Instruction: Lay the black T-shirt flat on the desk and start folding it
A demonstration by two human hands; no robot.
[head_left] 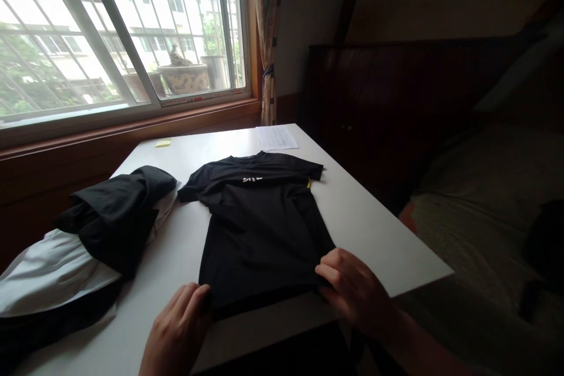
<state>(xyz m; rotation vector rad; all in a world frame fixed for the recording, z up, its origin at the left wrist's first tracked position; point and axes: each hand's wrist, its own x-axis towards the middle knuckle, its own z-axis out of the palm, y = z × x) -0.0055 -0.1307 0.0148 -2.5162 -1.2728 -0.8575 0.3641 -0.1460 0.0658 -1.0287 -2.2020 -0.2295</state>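
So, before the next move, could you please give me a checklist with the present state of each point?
1. Left hand at near hem corner of the black short-sleeved T-shirt: ok.
2. Right hand at the other near corner: ok.
3. T-shirt fabric smooth: not ok, creases show.
4. Rumpled black-and-white cloth heap apart from the nearest sleeve: cannot tell, edges nearly meet.
5. Small yellow rectangular slip clear of the T-shirt: ok.
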